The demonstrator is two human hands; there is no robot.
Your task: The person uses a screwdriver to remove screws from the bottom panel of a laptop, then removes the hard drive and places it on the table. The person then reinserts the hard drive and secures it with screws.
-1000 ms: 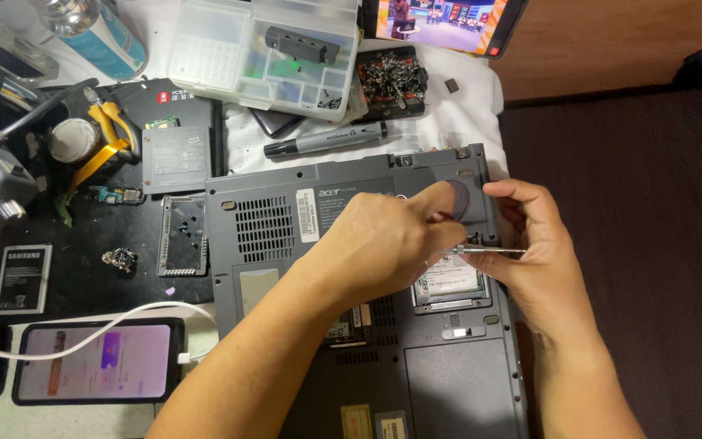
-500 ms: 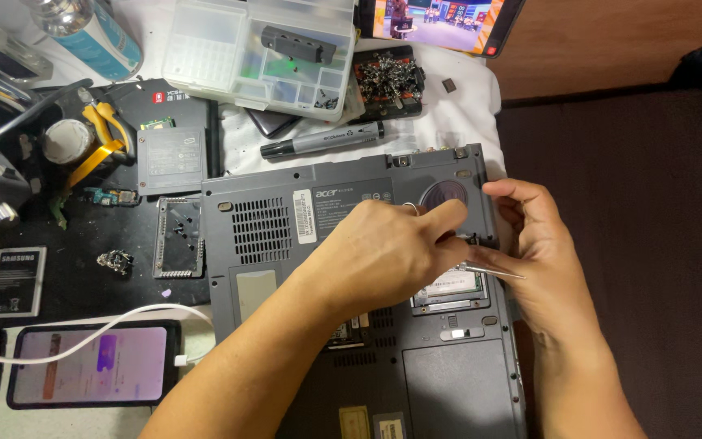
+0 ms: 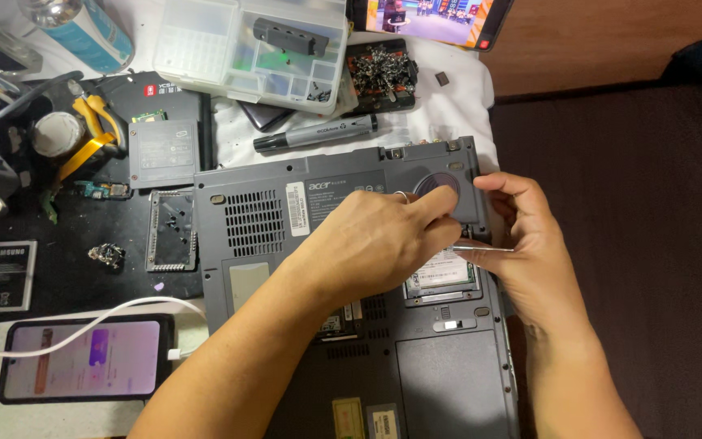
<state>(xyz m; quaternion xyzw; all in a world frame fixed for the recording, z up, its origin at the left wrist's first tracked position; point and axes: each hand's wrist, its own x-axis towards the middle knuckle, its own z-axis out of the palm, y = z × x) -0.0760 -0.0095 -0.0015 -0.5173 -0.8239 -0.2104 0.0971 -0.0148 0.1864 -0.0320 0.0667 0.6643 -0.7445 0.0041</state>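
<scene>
Cluttered with parts, the black work mat point(image 3: 67, 268) carries a phone point(image 3: 83, 358) on a white cable at the near left and yellow-handled pliers point(image 3: 91, 134) farther back. A clear compartment box point(image 3: 253, 45) and a grey marker pen point(image 3: 314, 132) lie beyond the upturned grey laptop point(image 3: 286, 236) at centre. The left hand point(image 3: 375, 240) rests on the laptop's underside, fingertips pressed together on the grey cover panel point(image 3: 448, 191) at the far right corner. The right hand point(image 3: 530, 252) curls around that corner, thumb and forefinger pinching a thin metal tool point(image 3: 481, 249) against the panel's edge.
</scene>
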